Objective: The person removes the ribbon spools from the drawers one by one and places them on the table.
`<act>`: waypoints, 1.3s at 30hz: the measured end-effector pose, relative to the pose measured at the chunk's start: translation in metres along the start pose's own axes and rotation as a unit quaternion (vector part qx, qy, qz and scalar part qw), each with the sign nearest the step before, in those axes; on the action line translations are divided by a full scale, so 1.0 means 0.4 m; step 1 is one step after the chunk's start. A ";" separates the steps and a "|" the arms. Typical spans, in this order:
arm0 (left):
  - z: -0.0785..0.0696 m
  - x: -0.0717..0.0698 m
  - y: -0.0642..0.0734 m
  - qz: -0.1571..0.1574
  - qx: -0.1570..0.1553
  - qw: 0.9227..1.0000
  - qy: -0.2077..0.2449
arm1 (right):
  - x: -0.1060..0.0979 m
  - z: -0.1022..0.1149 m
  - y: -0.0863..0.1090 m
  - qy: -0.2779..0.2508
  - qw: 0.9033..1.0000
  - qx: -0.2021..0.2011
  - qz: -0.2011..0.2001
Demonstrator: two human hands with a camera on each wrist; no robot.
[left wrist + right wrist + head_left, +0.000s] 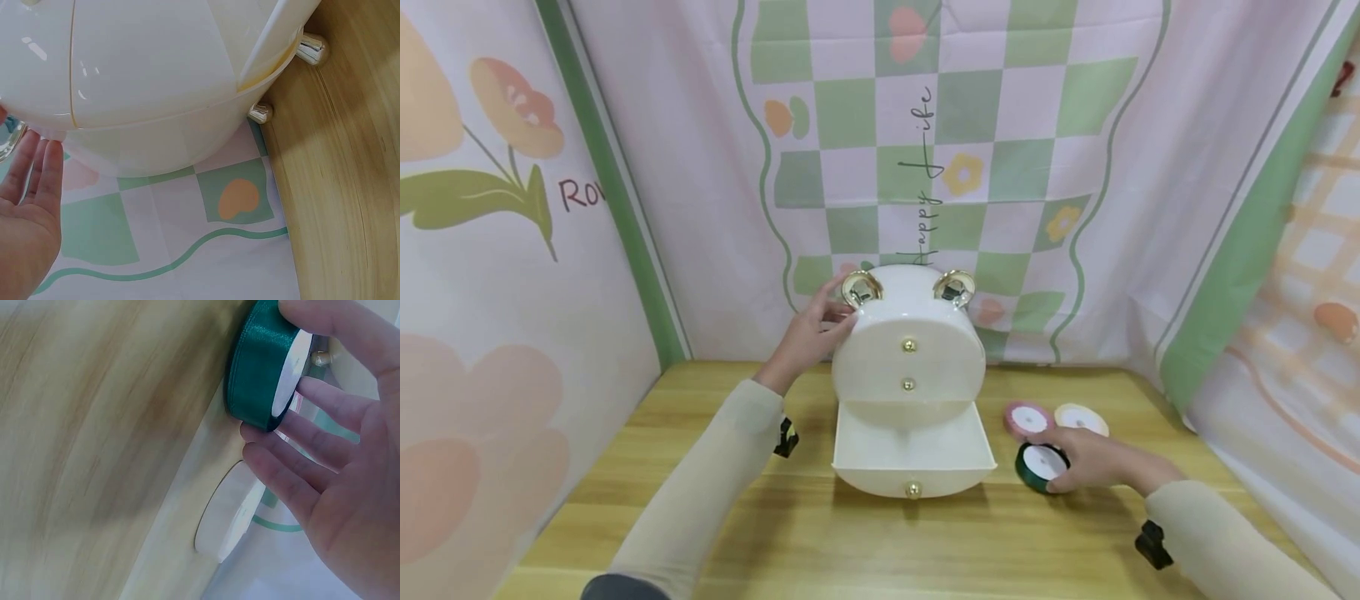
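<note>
A white drawer box (pixel 880 367) with gold bear-like ears stands on the table, its bottom drawer (pixel 910 437) pulled out with bare floor showing. My left hand (pixel 816 329) rests against the box's upper left side beside the gold ear (pixel 861 289); its fingers look nearly straight in the left wrist view. To the right of the drawer, my right hand (pixel 1093 462) holds a dark green ribbon roll (pixel 259 372) by its edge, thumb on one side and fingertips on the other. Just behind it lie a pink ribbon roll (pixel 1015 421) and a cream ribbon roll (pixel 1086 415), partly overlapped by the hand.
The wooden table (pixel 760 533) extends in front of and to both sides of the box. A checked, printed curtain (pixel 902 167) hangs close behind the box, with more printed cloth on the left and right.
</note>
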State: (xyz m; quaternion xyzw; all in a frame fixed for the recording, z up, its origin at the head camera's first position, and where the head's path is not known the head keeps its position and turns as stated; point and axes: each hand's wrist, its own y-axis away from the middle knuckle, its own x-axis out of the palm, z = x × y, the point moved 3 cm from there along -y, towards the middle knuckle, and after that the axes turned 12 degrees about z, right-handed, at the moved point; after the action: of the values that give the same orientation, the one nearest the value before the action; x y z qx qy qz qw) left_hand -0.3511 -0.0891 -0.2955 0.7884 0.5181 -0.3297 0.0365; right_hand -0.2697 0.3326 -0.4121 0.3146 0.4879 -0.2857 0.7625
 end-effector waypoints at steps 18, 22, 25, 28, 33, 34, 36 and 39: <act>0.007 0.000 -0.003 0.000 -0.005 1.000 0.008 | 0.003 -0.011 0.018 -0.028 1.000 0.008 -0.003; 0.006 0.000 -0.003 0.000 -0.003 1.000 0.008 | 0.000 -0.013 0.019 -0.030 1.000 0.008 -0.006; 0.006 0.000 -0.003 0.000 0.000 1.000 0.002 | -0.003 -0.015 0.018 -0.028 1.000 0.006 -0.005; 0.006 0.000 -0.003 0.000 0.001 1.000 -0.002 | -0.010 -0.013 0.018 -0.032 0.999 0.008 -0.006; 0.006 0.000 -0.001 -0.002 0.002 1.000 -0.001 | -0.031 0.000 0.022 -0.046 0.999 0.004 -0.008; 0.006 0.000 -0.001 -0.002 0.002 1.000 -0.001 | -0.036 0.003 0.022 -0.045 0.999 0.001 -0.008; 0.006 -0.001 -0.001 -0.002 0.003 1.000 0.000 | -0.044 0.010 0.023 -0.042 0.999 -0.003 -0.009; 0.006 0.000 -0.001 -0.001 0.003 1.000 0.001 | -0.054 0.018 0.024 -0.033 0.999 -0.005 -0.008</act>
State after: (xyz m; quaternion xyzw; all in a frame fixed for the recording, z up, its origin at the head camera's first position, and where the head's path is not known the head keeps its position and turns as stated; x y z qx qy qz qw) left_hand -0.3527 -0.0899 -0.2971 0.7881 0.5179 -0.3309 0.0335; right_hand -0.2665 0.3361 -0.3878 0.2973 0.4664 -0.2995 0.7774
